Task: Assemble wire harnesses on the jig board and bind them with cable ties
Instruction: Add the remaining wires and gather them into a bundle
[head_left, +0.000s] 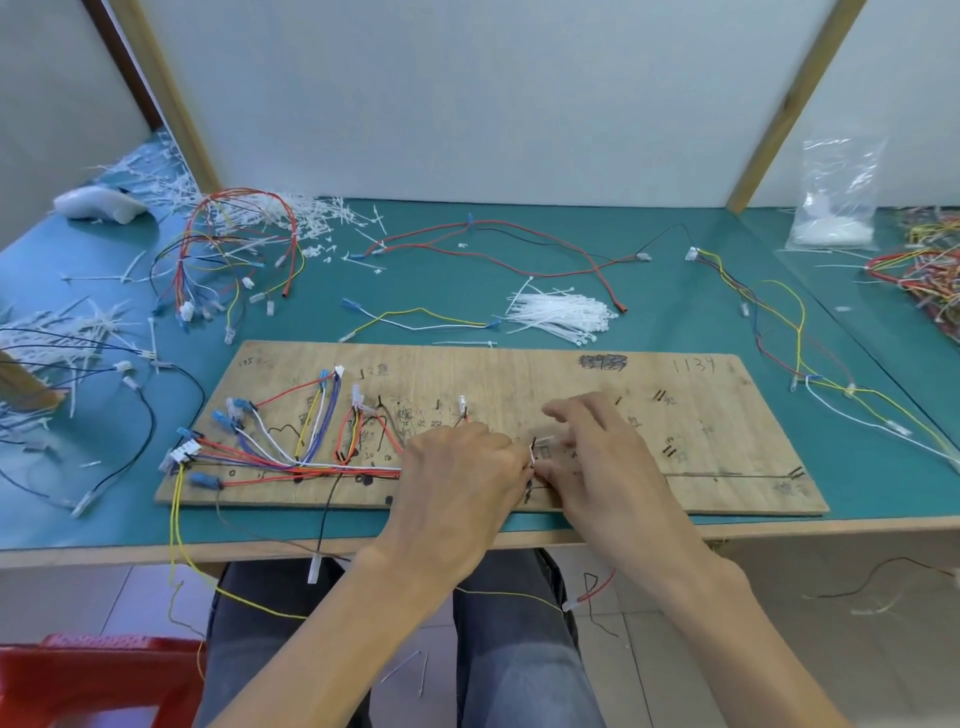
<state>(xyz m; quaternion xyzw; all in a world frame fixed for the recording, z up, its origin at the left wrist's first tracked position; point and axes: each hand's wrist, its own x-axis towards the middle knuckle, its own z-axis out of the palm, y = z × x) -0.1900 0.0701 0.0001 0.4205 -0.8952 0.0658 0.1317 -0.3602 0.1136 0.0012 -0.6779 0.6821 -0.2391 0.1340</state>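
Note:
A plywood jig board (675, 410) lies on the green table. Coloured wires (291, 457) with blue and white connectors are laid over its left half and run in a bundle toward the middle. My left hand (457, 467) rests on the bundle's right end, fingers pinched at a small white piece (533, 451), seemingly a cable tie. My right hand (597, 452) meets it from the right, thumb and forefinger pinched at the same spot, other fingers spread. What is under the hands is hidden. A heap of white cable ties (563, 318) lies behind the board.
A bound harness (234, 249) and cut tie ends (171, 182) lie at back left. Loose red, black and yellow wires (498, 249) cross the table behind the board. A clear bag (834, 202) and a wire pile (930, 275) sit at right. A red stool (98, 680) stands lower left.

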